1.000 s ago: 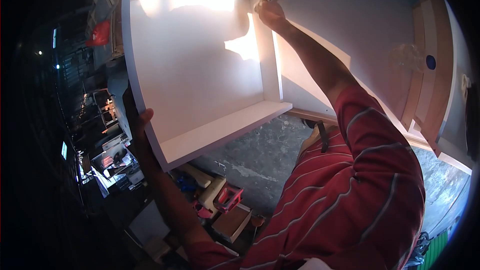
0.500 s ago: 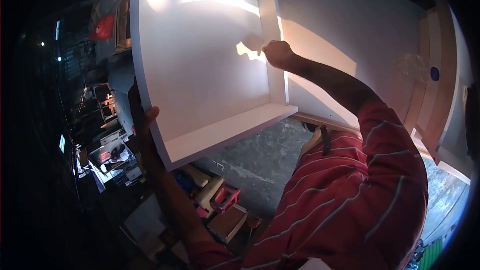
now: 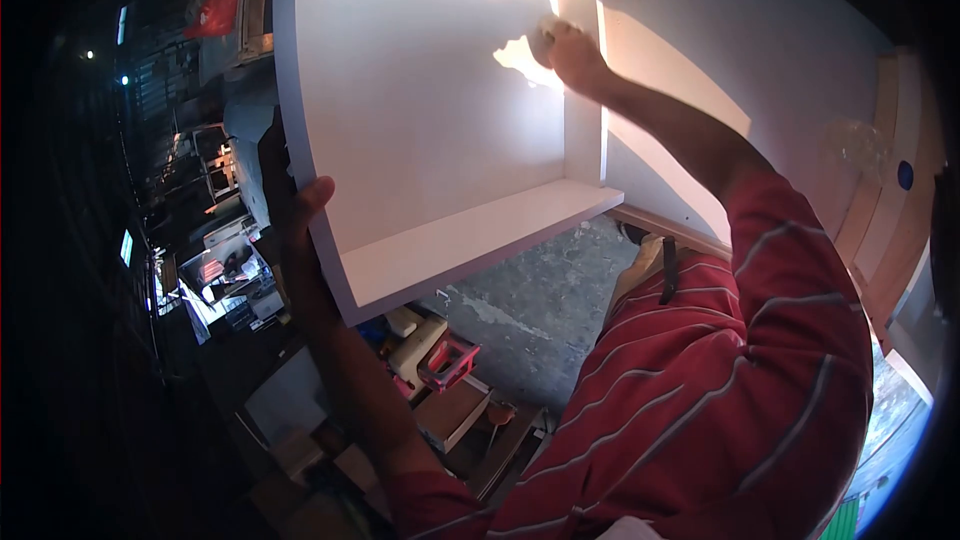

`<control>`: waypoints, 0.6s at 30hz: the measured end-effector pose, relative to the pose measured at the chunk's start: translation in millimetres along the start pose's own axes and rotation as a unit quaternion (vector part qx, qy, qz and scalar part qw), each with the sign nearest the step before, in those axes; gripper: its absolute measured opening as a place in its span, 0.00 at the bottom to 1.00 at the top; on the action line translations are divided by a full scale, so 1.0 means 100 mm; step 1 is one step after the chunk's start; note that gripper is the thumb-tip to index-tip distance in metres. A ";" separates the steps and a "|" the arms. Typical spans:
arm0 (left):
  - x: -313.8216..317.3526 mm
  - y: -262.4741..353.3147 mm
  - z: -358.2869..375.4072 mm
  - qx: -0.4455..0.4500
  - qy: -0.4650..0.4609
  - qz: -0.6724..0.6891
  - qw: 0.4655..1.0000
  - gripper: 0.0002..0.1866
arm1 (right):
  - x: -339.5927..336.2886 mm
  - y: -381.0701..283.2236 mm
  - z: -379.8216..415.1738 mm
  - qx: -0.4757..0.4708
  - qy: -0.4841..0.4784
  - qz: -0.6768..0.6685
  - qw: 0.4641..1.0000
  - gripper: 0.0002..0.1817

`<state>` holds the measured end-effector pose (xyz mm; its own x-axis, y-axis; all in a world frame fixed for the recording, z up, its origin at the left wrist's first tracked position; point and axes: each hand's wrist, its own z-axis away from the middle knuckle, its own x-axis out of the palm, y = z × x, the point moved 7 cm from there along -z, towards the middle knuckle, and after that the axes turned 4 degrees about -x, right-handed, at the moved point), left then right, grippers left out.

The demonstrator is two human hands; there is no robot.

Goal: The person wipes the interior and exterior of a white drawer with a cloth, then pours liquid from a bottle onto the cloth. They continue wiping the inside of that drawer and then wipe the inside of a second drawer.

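A white cabinet box (image 3: 430, 130), shallow and open toward me, is tilted up in front of me. My left hand (image 3: 313, 202) grips its left edge, thumb over the rim and the other fingers hidden behind. At the box's inset right-hand board (image 3: 583, 130), my right hand (image 3: 574, 52) is closed in a fist. Whatever it may hold is hidden. Bright light falls on the panel beside the fist, with the hand's shadow in it.
A large pale board (image 3: 700, 60) with a wooden edge strip (image 3: 875, 200) lies to the right. Below is the grey concrete floor (image 3: 520, 290), with a pink plastic basket (image 3: 450, 360) and wooden pieces. A red bag (image 3: 215, 13) is at the upper left.
My right hand has moved up along the inset board, still closed. The box sits slightly higher and further right in view, with my left hand still on its edge.
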<state>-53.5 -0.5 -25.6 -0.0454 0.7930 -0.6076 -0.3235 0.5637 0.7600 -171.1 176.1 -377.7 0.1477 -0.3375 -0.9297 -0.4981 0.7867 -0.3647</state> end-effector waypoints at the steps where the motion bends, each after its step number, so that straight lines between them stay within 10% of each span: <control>1: 0.00 0.01 0.01 -0.002 0.001 0.003 1.000 0.38 | -0.06 -0.23 0.31 -0.033 -0.056 0.021 0.998 0.13; 6: -0.03 -0.10 0.09 -0.086 0.019 0.051 0.995 0.37 | 0.08 -0.75 1.04 -0.077 -0.277 -0.369 0.884 0.12; 8: -0.02 -0.16 0.17 -0.183 0.066 0.095 0.976 0.37 | -0.11 -0.55 0.63 -0.007 0.069 -0.396 0.916 0.12; 10: -0.05 -0.19 0.16 -0.180 0.051 0.096 0.978 0.37 | -0.56 -0.26 0.29 0.124 0.196 -0.454 0.860 0.13; 12: -0.08 -0.26 0.15 -0.175 0.034 0.095 0.979 0.38 | -0.41 -0.34 -0.35 0.075 0.301 -0.261 0.914 0.16; 14: -0.16 -0.28 0.14 -0.178 0.053 0.085 0.979 0.39 | -0.74 -0.45 -0.55 0.228 0.303 -0.429 0.820 0.17; 16: -0.13 -0.23 0.17 -0.165 0.068 0.062 0.982 0.39 | -1.09 -0.81 -0.59 0.200 0.334 -0.512 0.766 0.19; 18: -0.10 -0.16 0.22 -0.151 0.090 0.046 0.983 0.39 | -1.38 -1.53 -0.59 -0.037 0.463 -0.401 0.790 0.15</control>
<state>-27.1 -12.0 -26.5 -0.2457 0.7685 -0.5908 -0.5750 0.3752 0.7271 -165.2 72.0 -190.2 -0.2300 -0.9721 0.0472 -0.6158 0.1078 -0.7805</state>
